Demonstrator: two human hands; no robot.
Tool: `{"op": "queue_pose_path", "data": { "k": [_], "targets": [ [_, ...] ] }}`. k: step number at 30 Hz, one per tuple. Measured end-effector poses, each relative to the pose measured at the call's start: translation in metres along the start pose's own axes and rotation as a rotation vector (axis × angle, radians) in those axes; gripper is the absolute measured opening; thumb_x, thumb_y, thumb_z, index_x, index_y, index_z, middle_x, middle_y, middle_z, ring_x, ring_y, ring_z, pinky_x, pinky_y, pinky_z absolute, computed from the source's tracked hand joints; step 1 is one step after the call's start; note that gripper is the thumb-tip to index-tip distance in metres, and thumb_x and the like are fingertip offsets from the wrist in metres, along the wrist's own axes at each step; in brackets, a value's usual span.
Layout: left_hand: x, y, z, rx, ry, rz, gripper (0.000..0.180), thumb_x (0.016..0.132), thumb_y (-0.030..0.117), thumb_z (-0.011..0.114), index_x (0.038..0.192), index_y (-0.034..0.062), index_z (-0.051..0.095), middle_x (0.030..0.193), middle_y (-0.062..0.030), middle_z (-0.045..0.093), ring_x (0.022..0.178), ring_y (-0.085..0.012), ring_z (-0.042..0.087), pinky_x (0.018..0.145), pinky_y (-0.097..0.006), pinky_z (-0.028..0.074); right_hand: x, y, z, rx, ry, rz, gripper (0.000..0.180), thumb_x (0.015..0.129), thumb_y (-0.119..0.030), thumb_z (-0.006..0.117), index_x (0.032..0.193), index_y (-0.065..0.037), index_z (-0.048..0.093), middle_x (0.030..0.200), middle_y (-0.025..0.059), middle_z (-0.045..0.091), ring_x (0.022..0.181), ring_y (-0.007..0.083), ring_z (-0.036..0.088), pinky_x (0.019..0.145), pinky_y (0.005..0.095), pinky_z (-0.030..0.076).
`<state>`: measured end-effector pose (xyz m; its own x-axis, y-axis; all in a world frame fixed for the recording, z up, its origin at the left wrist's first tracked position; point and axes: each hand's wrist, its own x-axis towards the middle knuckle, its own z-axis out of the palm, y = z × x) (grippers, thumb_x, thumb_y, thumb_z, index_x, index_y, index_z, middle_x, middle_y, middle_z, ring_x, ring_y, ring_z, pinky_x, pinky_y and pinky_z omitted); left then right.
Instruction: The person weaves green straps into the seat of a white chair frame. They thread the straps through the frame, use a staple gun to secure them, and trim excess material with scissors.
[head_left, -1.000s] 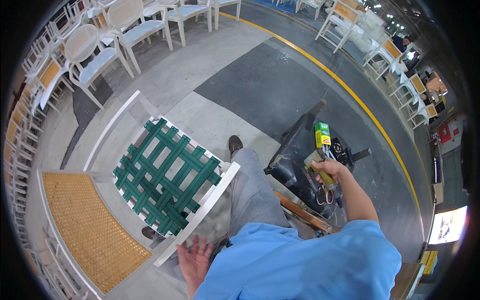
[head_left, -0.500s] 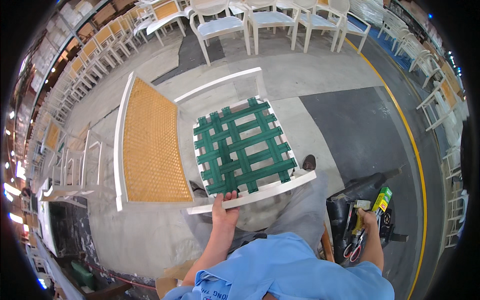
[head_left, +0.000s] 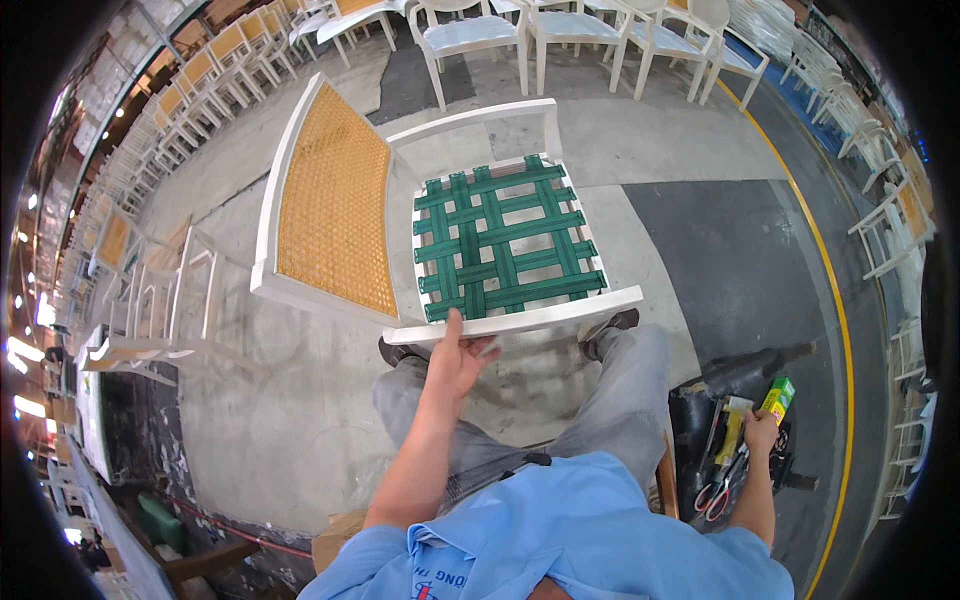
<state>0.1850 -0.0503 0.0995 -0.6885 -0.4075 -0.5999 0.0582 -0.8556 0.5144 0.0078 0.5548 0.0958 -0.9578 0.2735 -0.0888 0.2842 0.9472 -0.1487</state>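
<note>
A white armchair (head_left: 520,113) with a woven cane back (head_left: 335,195) stands before me, turned sideways. Green webbing straps (head_left: 500,237) cross over its open seat frame. My left hand (head_left: 457,365) is at the nearer armrest (head_left: 560,318), thumb over the top and fingers below it. Down at my right side, my right hand (head_left: 761,432) reaches among tools, fingers curled at the lower end of a green and yellow box (head_left: 777,398). What it grips is hidden. Scissors with red-rimmed handles (head_left: 713,498) and a yellow tool (head_left: 733,430) lie beside it.
The tools rest on a black support (head_left: 690,430) at my right. Another white chair frame (head_left: 150,345) stands at the left. Rows of white chairs (head_left: 470,40) line the far side, and more chairs (head_left: 890,225) stand beyond the yellow floor line (head_left: 835,300).
The armchair has shifted away from me and tilted differently, my left hand still at its armrest, now thumb on top. My right hand has moved from the yellow tool toward the green and yellow box.
</note>
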Motion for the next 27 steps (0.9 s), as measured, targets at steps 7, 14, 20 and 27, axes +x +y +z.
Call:
{"op": "queue_pose_path", "data": {
  "k": [7,14,20,27],
  "targets": [
    [0.032,-0.026,-0.072,0.706,0.224,-0.136,0.092,0.096,0.048,0.073,0.165,0.0135,0.024,0.161,-0.0133,0.039,0.138,-0.0390,0.045,0.111,-0.061,0.038,-0.029,-0.082,0.007,0.647,-0.057,-0.345,0.020,0.094,-0.013,0.074,0.107,0.001,0.073,0.099,0.0128,0.072,0.086,0.0224,0.068,0.081,0.0338,0.054],
    [0.098,-0.040,-0.058,0.300,0.471,-0.217,0.099,0.086,0.054,0.081,0.165,0.0322,0.025,0.176,-0.0121,0.011,0.158,-0.0487,0.006,0.115,-0.079,0.011,-0.091,-0.184,0.017,0.745,-0.268,-0.632,0.018,0.089,-0.009,0.077,0.104,0.000,0.074,0.090,0.0119,0.072,0.078,0.0213,0.070,0.072,0.0326,0.055],
    [0.088,-0.043,-0.027,0.868,0.192,0.327,0.057,0.092,0.041,0.077,0.136,0.0073,0.065,0.136,-0.0099,0.067,0.129,-0.0240,0.059,0.107,-0.039,0.043,-0.122,-0.244,0.051,0.885,-0.810,-0.467,0.037,0.099,-0.024,0.071,0.128,-0.001,0.067,0.107,0.0122,0.074,0.090,0.0191,0.071,0.081,0.0329,0.056],
    [0.067,-0.053,-0.069,0.842,0.292,0.037,0.056,0.093,0.043,0.077,0.124,-0.0042,0.072,0.120,-0.0132,0.072,0.113,-0.0237,0.064,0.101,-0.040,0.046,-0.118,-0.362,0.066,1.683,-1.214,0.143,0.053,0.105,-0.049,0.059,0.133,-0.004,0.057,0.116,0.0120,0.067,0.106,0.0273,0.068,0.089,0.0481,0.056]
  ]
}}
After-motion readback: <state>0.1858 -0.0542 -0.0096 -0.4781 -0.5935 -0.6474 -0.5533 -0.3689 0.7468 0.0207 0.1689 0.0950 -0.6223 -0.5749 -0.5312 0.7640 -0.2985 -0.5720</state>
